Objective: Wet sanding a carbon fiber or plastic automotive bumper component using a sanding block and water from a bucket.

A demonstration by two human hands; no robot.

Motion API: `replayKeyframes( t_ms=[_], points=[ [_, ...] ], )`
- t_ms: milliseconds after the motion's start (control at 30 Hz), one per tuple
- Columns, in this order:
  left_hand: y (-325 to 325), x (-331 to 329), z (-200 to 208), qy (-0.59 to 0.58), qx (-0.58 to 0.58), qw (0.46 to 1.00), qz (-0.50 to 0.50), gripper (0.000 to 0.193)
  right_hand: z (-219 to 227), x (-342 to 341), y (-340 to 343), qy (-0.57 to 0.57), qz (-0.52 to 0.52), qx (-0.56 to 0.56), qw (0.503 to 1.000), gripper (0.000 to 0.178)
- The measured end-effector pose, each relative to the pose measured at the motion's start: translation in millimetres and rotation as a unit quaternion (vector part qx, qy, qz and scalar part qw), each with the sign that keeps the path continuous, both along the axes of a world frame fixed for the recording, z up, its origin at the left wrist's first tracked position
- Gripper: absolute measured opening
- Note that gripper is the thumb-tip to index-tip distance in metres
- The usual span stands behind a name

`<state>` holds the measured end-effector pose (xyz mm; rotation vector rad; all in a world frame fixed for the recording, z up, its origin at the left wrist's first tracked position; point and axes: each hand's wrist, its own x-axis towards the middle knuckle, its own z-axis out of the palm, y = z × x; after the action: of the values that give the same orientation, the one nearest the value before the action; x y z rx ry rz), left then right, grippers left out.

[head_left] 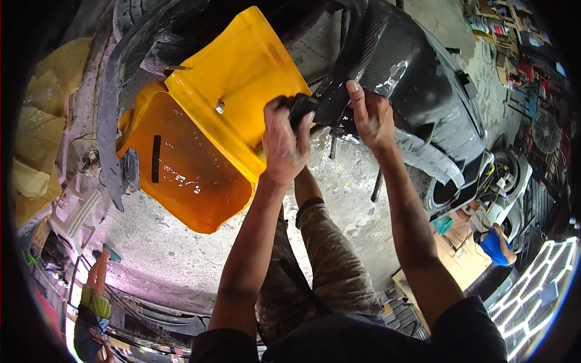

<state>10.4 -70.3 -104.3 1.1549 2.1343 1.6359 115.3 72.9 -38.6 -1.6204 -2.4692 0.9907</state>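
My left hand [284, 140] is closed around a small black block [301, 107], close to the near edge of a glossy black panel with a carbon-like weave [381, 45]. The panel looks wet, with bright reflections on it. My right hand [372, 118] grips the panel's edge, thumb up on top and fingers mostly hidden below. Left of my hands sits a cut-open yellow plastic container [233, 75] holding murky liquid [193, 163]. A dark strip [156, 158] shows against the liquid, and a small metal fitting [219, 107] sits on the container's upper face.
A dark curved strip [109, 121] stands left of the container. The panel's far right portion [439, 160] is dull grey. A white plastic chair [75, 215] is at left. A person in blue [497, 247] is at far right, and another person [91, 320] at lower left.
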Motion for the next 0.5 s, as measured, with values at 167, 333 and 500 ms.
replayKeyframes(
  t_ms=[167,333,500],
  points=[
    [52,-22,32,-0.052,-0.013,0.998,-0.036,0.036,-1,0,-5,0.007,-0.001,0.029,1.0,0.07],
    [-12,0,-6,-0.038,-0.026,0.999,-0.017,0.037,7,-7,-1,0.011,-0.021,-0.012,1.0,0.067],
    [18,-15,17,-0.029,-0.015,0.998,-0.044,0.039,7,-10,-5,-0.003,-0.02,-0.008,1.0,0.066]
  ],
)
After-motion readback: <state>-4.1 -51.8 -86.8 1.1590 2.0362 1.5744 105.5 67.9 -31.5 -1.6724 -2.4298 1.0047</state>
